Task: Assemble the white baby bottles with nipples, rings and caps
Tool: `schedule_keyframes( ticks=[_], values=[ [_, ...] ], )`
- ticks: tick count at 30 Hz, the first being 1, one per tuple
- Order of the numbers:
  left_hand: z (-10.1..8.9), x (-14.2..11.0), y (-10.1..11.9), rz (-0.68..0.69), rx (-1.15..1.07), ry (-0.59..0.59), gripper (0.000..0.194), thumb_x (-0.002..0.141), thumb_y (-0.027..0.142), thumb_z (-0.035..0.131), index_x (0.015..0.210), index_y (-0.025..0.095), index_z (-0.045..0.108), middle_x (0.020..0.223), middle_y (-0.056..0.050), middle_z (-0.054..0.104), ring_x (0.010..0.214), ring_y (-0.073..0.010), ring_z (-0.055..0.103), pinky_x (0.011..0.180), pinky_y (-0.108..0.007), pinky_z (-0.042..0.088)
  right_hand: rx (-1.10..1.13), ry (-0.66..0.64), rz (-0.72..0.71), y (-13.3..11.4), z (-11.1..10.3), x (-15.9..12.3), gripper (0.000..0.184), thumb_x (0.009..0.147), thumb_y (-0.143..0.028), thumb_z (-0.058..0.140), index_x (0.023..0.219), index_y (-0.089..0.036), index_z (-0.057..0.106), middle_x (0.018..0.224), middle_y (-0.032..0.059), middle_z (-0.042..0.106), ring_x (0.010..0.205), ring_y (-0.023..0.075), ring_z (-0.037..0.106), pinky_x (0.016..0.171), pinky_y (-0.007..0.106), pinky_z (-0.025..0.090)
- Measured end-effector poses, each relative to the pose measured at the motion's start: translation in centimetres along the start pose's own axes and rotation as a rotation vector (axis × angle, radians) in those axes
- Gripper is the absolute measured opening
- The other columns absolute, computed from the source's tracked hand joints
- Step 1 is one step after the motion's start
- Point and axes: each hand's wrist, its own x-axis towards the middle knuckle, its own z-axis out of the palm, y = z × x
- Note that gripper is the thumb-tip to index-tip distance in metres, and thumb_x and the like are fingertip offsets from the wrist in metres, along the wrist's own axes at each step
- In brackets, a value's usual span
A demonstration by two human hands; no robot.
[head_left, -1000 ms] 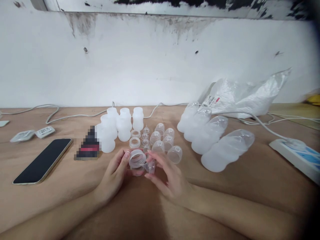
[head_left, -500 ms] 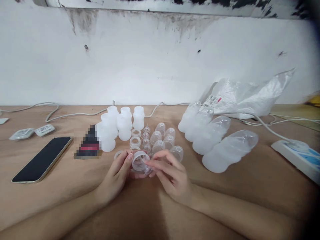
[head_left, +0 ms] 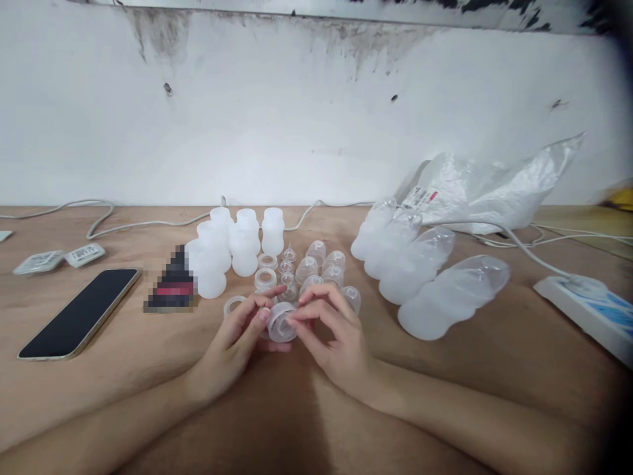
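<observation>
**Clear ring (head_left: 274, 331) held between left hand (head_left: 242, 333) and right hand (head_left: 336, 326)**

Grip: left thumb and fingers are clamped on the ring, thumb on its left wall, other fingers passing behind and beneath. Right thumb and fingertips are drawn together on the right side of its mouth. Whether they also pinch something inside is too small and blurred to tell.

Handling (judged): light, thin-walled plastic, fairly stiff, unlikely to break under finger pressure. The smooth wall could slip or spin if pressed off-centre. Best hold: outer wall, two opposite sides, mouth left free.

Position: the ring sits between the two sets of fingertips, its mouth tilted toward the wearer. It is in front of the small parts, well forward of the table's (head_left: 267, 429) back edge. Contact with the surface cannot be confirmed; the hands hide its underside.

Outward: one loose ring (head_left: 227, 309) lies just beyond the left knuckles. Behind the grip, more rings (head_left: 266, 285), teats (head_left: 289, 253) and clear domes (head_left: 316, 252) stand in files running toward the back edge. White bottles (head_left: 246, 247) stand left of these; domed bottles (head_left: 440, 303) form a slanting row to the right.
</observation>
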Motion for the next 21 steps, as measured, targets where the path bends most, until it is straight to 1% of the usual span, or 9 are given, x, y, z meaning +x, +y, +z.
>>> schedule_keyframes(
  ticks=[2, 4, 6, 9, 12, 14, 17, 19, 21],
  values=[
    [-0.04, 0.09, -0.05, 0.012, -0.019, 0.0, 0.015, 0.086, 0.033, 0.045, 0.086, 0.019, 0.05, 0.135, -0.003, 0.033, 0.101, -0.021, 0.052, 0.071, -0.031, 0.053, 0.034, -0.007, 0.062, 0.11, 0.29, 0.05, 0.015, 0.079, -0.013, 0.053, 0.092, -0.021, 0.051, 0.094, 0.0045, 0.05, 0.08, 0.0126, 0.052, 0.058, 0.022, 0.047],
    [-0.05, 0.12, -0.09, 0.022, -0.035, -0.013, 0.014, 0.087, 0.033, 0.044, 0.087, 0.02, 0.05, 0.133, -0.003, 0.034, 0.1, -0.0202, 0.052, 0.071, -0.031, 0.052, 0.064, -0.034, 0.126, 0.18, 0.51, 0.08, 0.021, 0.08, -0.016, 0.052, 0.1, -0.022, 0.048, 0.095, 0.004, 0.053, 0.081, 0.0133, 0.053, 0.058, 0.022, 0.047],
    [-0.02, 0.06, -0.12, 0.025, -0.031, -0.038, 0.014, 0.088, 0.033, 0.041, 0.089, 0.02, 0.049, 0.133, -0.003, 0.034, 0.101, -0.0201, 0.052, 0.073, -0.031, 0.052, 0.072, -0.074, 0.149, 0.22, 0.6, 0.09, 0.02, 0.081, -0.017, 0.051, 0.1, -0.023, 0.049, 0.092, 0.0026, 0.055, 0.079, 0.0128, 0.053, 0.058, 0.022, 0.046],
    [0.08, -0.16, -0.22, 0.06, 0.014, -0.07, 0.009, 0.085, 0.029, 0.049, 0.093, 0.023, 0.048, 0.133, -0.002, 0.032, 0.1, -0.0181, 0.052, 0.076, -0.03, 0.05, 0.072, -0.095, 0.129, 0.29, 0.6, 0.05, 0.014, 0.081, -0.017, 0.051, 0.094, -0.022, 0.051, 0.089, 0.0014, 0.054, 0.074, 0.0113, 0.051, 0.058, 0.023, 0.045],
    [0.23, -0.39, -0.33, 0.121, 0.126, -0.031, 0.017, 0.081, 0.022, 0.057, 0.095, 0.025, 0.048, 0.132, -0.001, 0.031, 0.091, -0.0142, 0.056, 0.075, -0.027, 0.049, 0.081, -0.089, 0.121, 0.34, 0.59, 0.0, 0.013, 0.081, -0.016, 0.051, 0.093, -0.022, 0.05, 0.088, 0.0015, 0.052, 0.074, 0.0113, 0.05, 0.059, 0.023, 0.044],
    [0.33, -0.51, -0.29, 0.147, 0.202, 0.004, 0.014, 0.082, 0.021, 0.054, 0.096, 0.025, 0.05, 0.127, -0.002, 0.035, 0.087, -0.0134, 0.058, 0.072, -0.025, 0.05, 0.091, -0.097, 0.118, 0.32, 0.58, 0.0, 0.013, 0.081, -0.016, 0.051, 0.093, -0.021, 0.05, 0.087, 0.0019, 0.052, 0.075, 0.0118, 0.049, 0.059, 0.023, 0.044],
    [0.44, -0.65, -0.07, 0.173, 0.251, 0.008, 0.013, 0.084, 0.022, 0.05, 0.097, 0.024, 0.052, 0.115, -0.003, 0.042, 0.081, -0.013, 0.059, 0.065, -0.023, 0.053, 0.102, -0.138, 0.109, 0.2, 0.4, 0.09, 0.014, 0.081, -0.018, 0.051, 0.094, -0.021, 0.05, 0.085, 0.0018, 0.051, 0.072, 0.0121, 0.048, 0.06, 0.025, 0.044],
    [0.45, -0.68, 0.07, 0.183, 0.258, 0.011, 0.013, 0.085, 0.023, 0.049, 0.097, 0.023, 0.053, 0.109, -0.003, 0.044, 0.074, -0.0107, 0.059, 0.06, -0.022, 0.053, 0.127, -0.189, 0.091, 0.08, 0.13, 0.15, 0.019, 0.08, -0.022, 0.053, 0.099, -0.021, 0.049, 0.086, 0.0025, 0.05, 0.072, 0.0127, 0.048, 0.061, 0.026, 0.044],
    [0.38, -0.63, 0.12, 0.172, 0.25, 0.04, 0.014, 0.084, 0.024, 0.049, 0.098, 0.022, 0.052, 0.105, -0.003, 0.046, 0.067, -0.0088, 0.058, 0.056, -0.022, 0.054, 0.159, -0.256, 0.058, -0.01, -0.21, 0.2, 0.027, 0.08, -0.023, 0.05, 0.107, -0.02, 0.046, 0.092, 0.0051, 0.049, 0.077, 0.0144, 0.049, 0.063, 0.028, 0.046]
  ],
)
